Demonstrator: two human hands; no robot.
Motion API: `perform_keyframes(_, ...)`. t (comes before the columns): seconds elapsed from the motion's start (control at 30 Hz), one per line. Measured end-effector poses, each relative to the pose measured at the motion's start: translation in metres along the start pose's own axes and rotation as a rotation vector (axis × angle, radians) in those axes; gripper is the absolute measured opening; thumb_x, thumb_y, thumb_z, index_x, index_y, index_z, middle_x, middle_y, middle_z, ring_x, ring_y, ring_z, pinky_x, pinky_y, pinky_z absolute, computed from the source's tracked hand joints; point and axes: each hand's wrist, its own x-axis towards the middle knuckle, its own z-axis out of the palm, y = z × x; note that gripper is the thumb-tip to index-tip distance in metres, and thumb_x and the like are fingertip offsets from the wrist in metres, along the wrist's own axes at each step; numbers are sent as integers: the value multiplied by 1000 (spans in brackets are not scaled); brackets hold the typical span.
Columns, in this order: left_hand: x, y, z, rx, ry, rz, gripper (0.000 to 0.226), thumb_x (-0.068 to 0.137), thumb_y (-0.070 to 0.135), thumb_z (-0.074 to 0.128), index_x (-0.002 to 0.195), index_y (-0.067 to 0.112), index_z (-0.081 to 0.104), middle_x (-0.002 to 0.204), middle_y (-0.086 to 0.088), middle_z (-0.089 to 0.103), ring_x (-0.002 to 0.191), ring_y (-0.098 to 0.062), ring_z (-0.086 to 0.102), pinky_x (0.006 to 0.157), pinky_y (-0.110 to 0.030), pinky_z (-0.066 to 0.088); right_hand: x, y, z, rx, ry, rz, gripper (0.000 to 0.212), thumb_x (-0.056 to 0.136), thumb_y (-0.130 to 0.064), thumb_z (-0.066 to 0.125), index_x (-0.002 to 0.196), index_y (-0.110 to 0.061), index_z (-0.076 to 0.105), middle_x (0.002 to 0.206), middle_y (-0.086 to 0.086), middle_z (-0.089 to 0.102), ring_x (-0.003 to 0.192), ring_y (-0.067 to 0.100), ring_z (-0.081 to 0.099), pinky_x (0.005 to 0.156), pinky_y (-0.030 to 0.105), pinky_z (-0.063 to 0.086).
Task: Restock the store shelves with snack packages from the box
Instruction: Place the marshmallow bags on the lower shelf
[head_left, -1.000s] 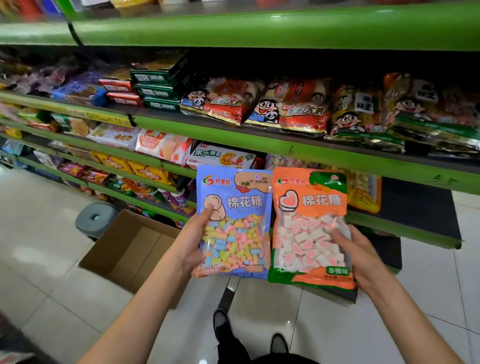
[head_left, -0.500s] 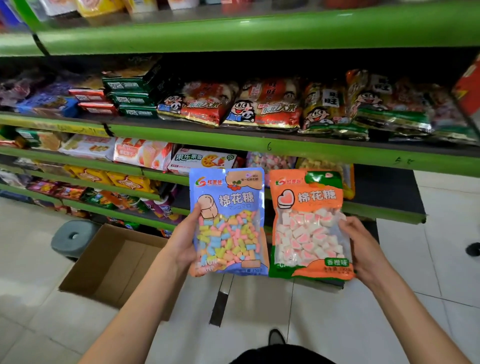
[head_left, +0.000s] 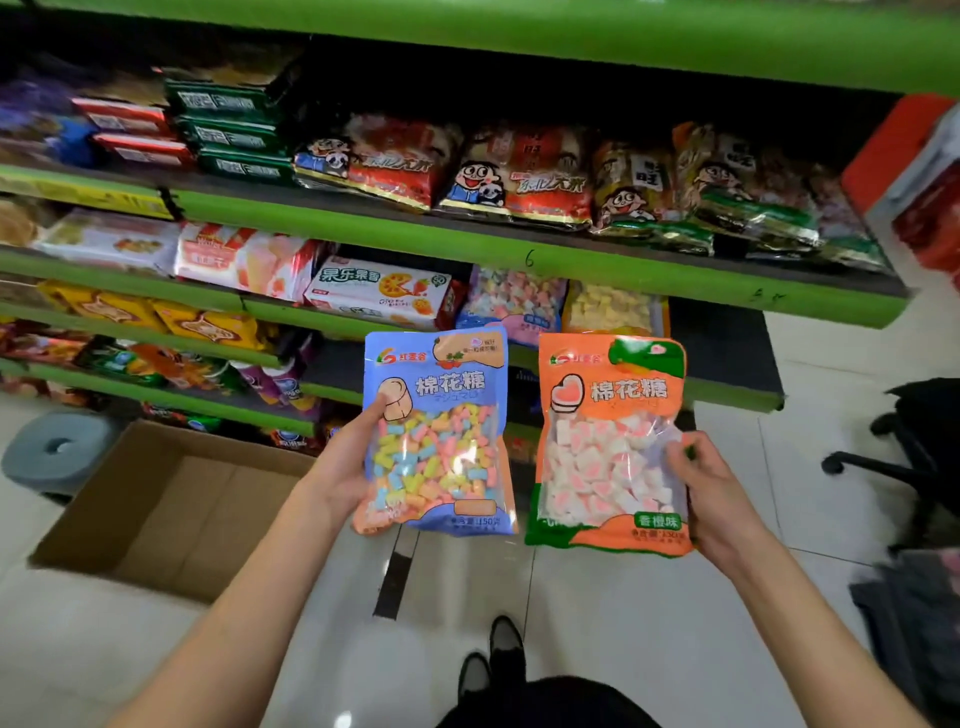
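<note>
Nearest the camera, the person's dark shoes (head_left: 491, 656) stand on the pale tiled floor (head_left: 597, 613), facing the shelving. Both forearms reach forward and each hand carries one packet upright with its printed face toward the wearer, probably so that the two flavours can be read and matched to their places. The left hand (head_left: 345, 467) grips the blue plastic pouch of multicoloured marshmallows (head_left: 439, 431) along its left edge, thumb on the front and fingers hidden behind. The right hand (head_left: 711, 493) grips the orange and green plastic pouch of pink-and-white heart marshmallows (head_left: 608, 447) along its right edge, fingertips curled onto the clear window. The pouches hang side by side, close but apart.

To the left on the floor lies the open brown cardboard box (head_left: 171, 504); what shows of its inside holds no packets. A grey round stool (head_left: 57, 452) stands beyond it.

Farther off, the green-edged metal shelf (head_left: 727, 392) has a bare dark stretch at its right end, just past the similar marshmallow bags (head_left: 514, 304) lying there, which looks the likely destination. Above, red cartoon-printed snack bags (head_left: 519, 179) fill the next tier.
</note>
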Motion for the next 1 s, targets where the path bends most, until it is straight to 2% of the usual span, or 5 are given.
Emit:
perform_keyframes(0.3, 1, -13, 0, 6, -61, -51, 47, 98, 53, 54, 125, 18, 71, 138, -14, 63, 126, -39, 60, 105, -62, 45, -21, 9, 11, 5, 35, 31, 13, 101, -28, 54, 102, -15, 52, 101, 9, 76, 86, 32, 75, 58, 40, 60)
perform_keyframes(0.57, 3, -11, 8, 40, -56, -59, 45, 96, 53, 57, 119, 19, 75, 132, -14, 66, 119, -39, 64, 90, -59, 55, -35, 9, 16, 40, 28, 6, 14, 98, -28, 55, 94, -15, 51, 101, 11, 76, 82, 31, 75, 56, 38, 60)
perform_keyframes(0.73, 6, -9, 10, 54, -72, -90, 45, 93, 51, 61, 122, 19, 73, 134, -15, 65, 122, -40, 62, 99, -63, 48, -39, 8, 12, 50, 18, 1, 15, 91, -36, 60, 84, -23, 55, 108, 10, 75, 91, 33, 74, 62, 41, 60)
perform_keyframes(0.83, 8, -9, 10, 53, -85, -104, 44, 92, 49, 63, 120, 18, 74, 134, -15, 65, 121, -40, 63, 96, -62, 51, -41, 8, 9, 42, 24, -8, 15, 85, -39, 62, 78, -26, 57, 111, 10, 74, 93, 33, 74, 67, 42, 59)
perform_keyframes(1.0, 11, -13, 8, 71, -104, -132, 47, 90, 50, 66, 124, 18, 71, 136, -16, 64, 123, -42, 61, 100, -65, 46, -45, 12, 5, 43, 35, 12, 22, 87, -40, 61, 92, -20, 54, 113, 10, 74, 99, 37, 72, 77, 51, 58)
